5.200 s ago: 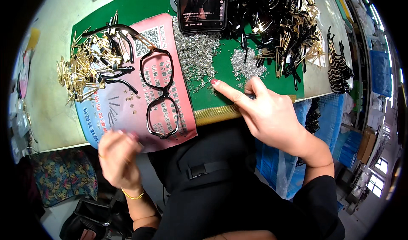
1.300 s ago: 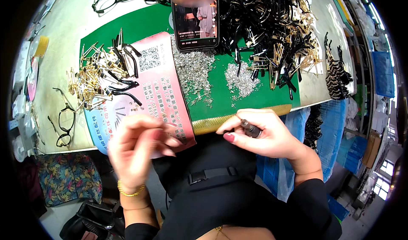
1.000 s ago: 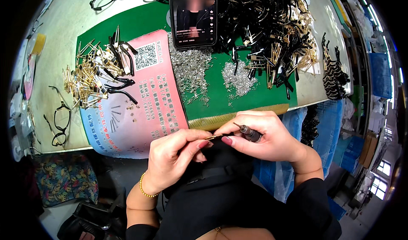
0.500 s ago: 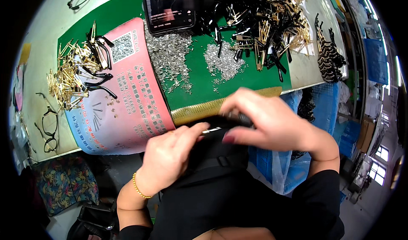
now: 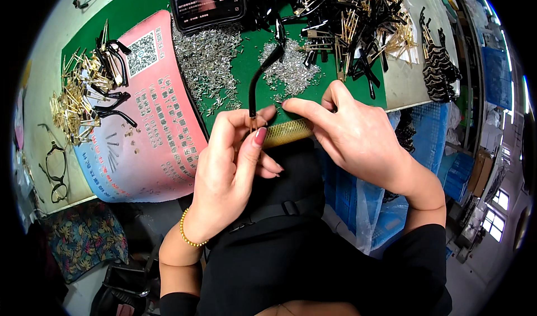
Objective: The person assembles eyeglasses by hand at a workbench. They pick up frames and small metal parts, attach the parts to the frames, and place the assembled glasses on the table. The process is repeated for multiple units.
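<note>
My left hand (image 5: pixel 232 165) pinches the gold-tipped end of a black curved temple arm (image 5: pixel 263 72) between thumb and fingers. The arm sticks up over the green mat (image 5: pixel 246 84). My right hand (image 5: pixel 349 131) lies just to its right, with the index fingertip down on the mat at the edge of a small pile of silver screws (image 5: pixel 291 70). Whether something sits in its palm is hidden. A gold bracelet is on my left wrist.
A larger spread of silver screws (image 5: pixel 210 64) and a pink printed sheet (image 5: pixel 156 114) lie to the left. A phone (image 5: pixel 207 0) stands at the back, with a heap of black and gold temple arms (image 5: pixel 352 19) beside it. Gold parts (image 5: pixel 72 100) and spectacle frames (image 5: pixel 56 168) lie far left. Blue crates (image 5: pixel 436 142) stand to the right.
My hands were together at the table edge. Now the left hand has lifted the temple arm upright and the right hand has reached forward to the screw pile.
</note>
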`<state>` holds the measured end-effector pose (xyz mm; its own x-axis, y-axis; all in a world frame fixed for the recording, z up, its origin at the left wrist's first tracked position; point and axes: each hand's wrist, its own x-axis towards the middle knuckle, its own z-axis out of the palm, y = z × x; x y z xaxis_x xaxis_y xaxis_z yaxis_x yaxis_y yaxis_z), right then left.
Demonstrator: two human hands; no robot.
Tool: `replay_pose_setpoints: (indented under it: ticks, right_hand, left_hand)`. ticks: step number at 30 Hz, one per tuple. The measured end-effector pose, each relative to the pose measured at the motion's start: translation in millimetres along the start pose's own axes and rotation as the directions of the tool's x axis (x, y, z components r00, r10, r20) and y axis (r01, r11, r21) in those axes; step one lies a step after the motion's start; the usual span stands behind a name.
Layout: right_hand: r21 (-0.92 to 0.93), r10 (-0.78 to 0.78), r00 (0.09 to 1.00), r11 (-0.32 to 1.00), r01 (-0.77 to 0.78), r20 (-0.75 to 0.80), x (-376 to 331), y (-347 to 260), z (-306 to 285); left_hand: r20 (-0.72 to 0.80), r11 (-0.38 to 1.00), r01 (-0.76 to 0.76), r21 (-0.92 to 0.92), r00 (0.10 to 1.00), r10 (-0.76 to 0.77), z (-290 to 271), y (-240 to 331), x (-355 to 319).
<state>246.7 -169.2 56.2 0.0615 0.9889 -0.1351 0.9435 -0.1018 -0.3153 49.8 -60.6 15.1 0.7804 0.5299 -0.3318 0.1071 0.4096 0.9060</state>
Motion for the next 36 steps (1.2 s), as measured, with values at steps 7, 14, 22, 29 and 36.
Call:
replay_pose_setpoints:
  ticks: [7, 14, 22, 29, 36]
  right_hand:
    - [0.005, 0.025, 0.999, 1.000, -0.026, 0.025, 4.2, -1.5, 1.8]
    - [0.066, -0.016, 0.983, 0.998, 0.004, 0.183, 12.4, -4.6, -9.8]
    - [0.702, -0.069, 0.711, 0.245, -0.668, 0.700, 39.5, -30.2, -32.6]
    - [0.724, -0.056, 0.733, 0.227, -0.652, 0.678, 34.5, -27.2, -32.5]
    - [0.695, -0.037, 0.695, -0.018, -0.718, 0.718, 28.7, -25.8, -30.8]
  left_hand:
    - [-0.087, 0.996, -0.019, 0.084, 0.996, 0.027, -10.0, -1.3, -14.1]
    - [-0.177, 0.983, 0.018, 0.185, 0.984, 0.015, -13.1, -0.2, -9.5]
    - [-0.184, 0.942, -0.093, 0.324, 0.970, 0.159, -12.2, -8.6, -9.3]
    - [-0.172, 0.885, -0.139, 0.445, 0.956, 0.237, -8.3, -9.4, -7.4]
    - [-0.057, 0.617, -0.311, 0.723, 0.863, 0.502, -8.2, -19.7, -2.1]
